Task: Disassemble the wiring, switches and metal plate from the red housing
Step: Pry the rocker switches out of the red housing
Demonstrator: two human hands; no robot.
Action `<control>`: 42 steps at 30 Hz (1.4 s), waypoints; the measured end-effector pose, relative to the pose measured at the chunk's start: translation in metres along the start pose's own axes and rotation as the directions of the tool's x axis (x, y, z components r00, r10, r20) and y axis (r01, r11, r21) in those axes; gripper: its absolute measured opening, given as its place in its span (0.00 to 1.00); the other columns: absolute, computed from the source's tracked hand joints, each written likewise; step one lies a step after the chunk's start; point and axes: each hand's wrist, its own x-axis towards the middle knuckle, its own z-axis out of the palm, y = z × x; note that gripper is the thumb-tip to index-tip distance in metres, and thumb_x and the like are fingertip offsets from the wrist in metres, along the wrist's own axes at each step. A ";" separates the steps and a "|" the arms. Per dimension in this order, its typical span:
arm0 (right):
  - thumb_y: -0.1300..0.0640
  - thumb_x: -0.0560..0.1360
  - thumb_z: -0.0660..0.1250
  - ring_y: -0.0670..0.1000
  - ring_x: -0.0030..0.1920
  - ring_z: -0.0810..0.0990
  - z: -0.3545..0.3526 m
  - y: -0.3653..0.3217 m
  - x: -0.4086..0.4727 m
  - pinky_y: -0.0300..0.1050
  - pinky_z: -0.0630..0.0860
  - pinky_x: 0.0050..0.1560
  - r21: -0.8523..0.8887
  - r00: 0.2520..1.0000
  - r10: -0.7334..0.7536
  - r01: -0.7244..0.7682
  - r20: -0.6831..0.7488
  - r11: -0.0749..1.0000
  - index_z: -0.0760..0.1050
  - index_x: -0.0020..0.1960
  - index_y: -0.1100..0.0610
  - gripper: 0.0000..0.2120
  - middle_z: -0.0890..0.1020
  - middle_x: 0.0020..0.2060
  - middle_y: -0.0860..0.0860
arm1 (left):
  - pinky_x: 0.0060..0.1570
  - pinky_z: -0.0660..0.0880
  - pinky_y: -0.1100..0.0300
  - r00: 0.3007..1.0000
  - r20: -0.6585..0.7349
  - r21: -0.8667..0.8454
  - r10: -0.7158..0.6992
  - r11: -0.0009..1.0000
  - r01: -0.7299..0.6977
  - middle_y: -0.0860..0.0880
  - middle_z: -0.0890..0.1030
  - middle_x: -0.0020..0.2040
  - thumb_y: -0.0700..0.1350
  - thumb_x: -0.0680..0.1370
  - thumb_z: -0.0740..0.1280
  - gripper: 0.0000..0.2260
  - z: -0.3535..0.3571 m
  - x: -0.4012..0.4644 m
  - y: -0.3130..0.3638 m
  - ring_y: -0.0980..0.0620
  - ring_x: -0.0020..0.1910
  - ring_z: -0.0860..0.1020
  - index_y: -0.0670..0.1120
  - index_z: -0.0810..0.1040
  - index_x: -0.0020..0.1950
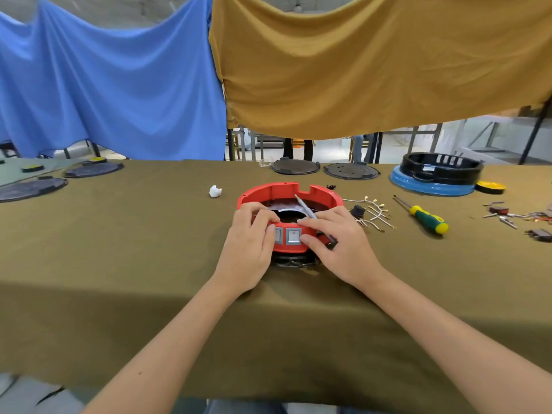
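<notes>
Two bare hands meet on the near rim of the red housing (288, 198), which sits on the olive-covered table (134, 234) about midway across and well back from the near table edge. The left hand (248, 249) curls over the rim from the left, its grip clamped on the red wall with fingertips reaching inside and the thumb against the front face beside the two grey switches (288, 236). The right hand (340, 243) closes its grip on a slim metal tool (310, 213) that slants up and back over the housing's open centre, while its forefinger and thumb bracket the right switch. Inside the ring, a dark metal plate (283, 207) shows, partly hidden by the fingers. A black base part (294, 261) peeks out under the housing's front edge.

Just right of the housing lies a loose bundle of white wires with brass terminals (373, 212), touching a small black part (357, 211). Farther right, apart from the wires, a green-and-yellow screwdriver (424, 216) lies diagonally. A white crumpled scrap (215, 191) rests to the left, with broad bare cloth beyond it and in front of the hands. Dark round lids (324, 168) line the far edge.
</notes>
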 end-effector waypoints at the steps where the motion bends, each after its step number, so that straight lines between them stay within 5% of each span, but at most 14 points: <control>1: 0.57 0.74 0.75 0.50 0.52 0.75 0.000 -0.001 -0.001 0.36 0.71 0.55 -0.009 1.000 -0.021 0.021 0.002 1.000 0.83 0.59 0.57 0.14 0.84 0.50 0.48 | 0.61 0.70 0.49 1.000 -0.006 -0.007 -0.024 1.000 0.024 0.51 0.68 0.61 0.46 0.82 0.55 0.11 0.000 0.000 0.001 0.53 0.61 0.67 0.46 0.75 0.57; 6: 0.56 0.75 0.74 0.50 0.54 0.75 -0.001 -0.003 -0.001 0.40 0.73 0.57 -0.031 0.999 -0.048 0.048 0.008 0.998 0.81 0.62 0.57 0.16 0.83 0.51 0.48 | 0.67 0.66 0.46 0.994 0.084 0.022 0.067 0.997 -0.069 0.52 0.69 0.65 0.56 0.80 0.59 0.16 -0.001 -0.002 0.003 0.53 0.65 0.67 0.50 0.73 0.64; 10: 0.57 0.75 0.73 0.51 0.57 0.75 0.001 -0.001 -0.001 0.41 0.72 0.59 -0.040 0.998 -0.049 0.050 0.026 0.998 0.79 0.64 0.57 0.17 0.82 0.54 0.49 | 0.66 0.64 0.38 0.993 0.090 0.059 0.082 0.994 -0.088 0.54 0.75 0.58 0.53 0.81 0.65 0.12 0.000 0.001 0.002 0.52 0.61 0.69 0.50 0.76 0.62; 22: 0.59 0.76 0.73 0.54 0.54 0.79 0.003 0.000 -0.002 0.46 0.77 0.56 -0.157 0.977 -0.212 0.209 -0.005 0.965 0.83 0.60 0.58 0.13 0.84 0.54 0.51 | 0.68 0.62 0.38 0.996 0.081 -0.009 0.047 0.999 -0.047 0.55 0.74 0.59 0.52 0.81 0.64 0.12 -0.003 0.001 0.002 0.52 0.63 0.69 0.51 0.75 0.62; 28: 0.57 0.76 0.72 0.51 0.54 0.78 0.004 0.000 -0.001 0.47 0.76 0.56 -0.102 0.991 -0.137 0.135 -0.007 0.986 0.83 0.60 0.57 0.12 0.84 0.53 0.49 | 0.66 0.64 0.39 0.999 0.045 -0.066 -0.006 0.998 0.009 0.57 0.77 0.54 0.55 0.80 0.61 0.12 -0.003 0.004 0.003 0.55 0.60 0.70 0.52 0.79 0.57; 34: 0.60 0.77 0.71 0.50 0.56 0.78 0.003 0.000 -0.001 0.37 0.72 0.60 -0.065 0.996 -0.088 0.086 -0.020 0.994 0.80 0.62 0.58 0.14 0.82 0.54 0.50 | 0.68 0.62 0.40 0.997 0.069 -0.050 0.016 0.999 -0.013 0.59 0.75 0.60 0.60 0.78 0.60 0.17 -0.002 0.002 -0.001 0.56 0.64 0.68 0.54 0.75 0.63; 38: 0.61 0.78 0.70 0.49 0.57 0.77 0.001 0.000 0.000 0.30 0.67 0.62 -0.069 0.993 -0.088 0.083 -0.074 0.994 0.79 0.63 0.58 0.13 0.82 0.53 0.51 | 0.68 0.62 0.40 0.995 0.072 -0.008 0.062 0.998 -0.062 0.55 0.75 0.59 0.57 0.76 0.68 0.17 -0.001 0.002 -0.002 0.53 0.63 0.69 0.53 0.76 0.62; 42: 0.63 0.79 0.68 0.48 0.49 0.80 -0.002 -0.004 0.001 0.42 0.78 0.51 0.037 0.993 -0.010 0.015 -0.119 0.999 0.79 0.60 0.58 0.10 0.82 0.48 0.48 | 0.68 0.62 0.39 0.996 0.057 0.016 0.062 0.998 -0.063 0.54 0.73 0.58 0.56 0.77 0.69 0.16 0.000 0.003 -0.001 0.53 0.62 0.69 0.52 0.76 0.62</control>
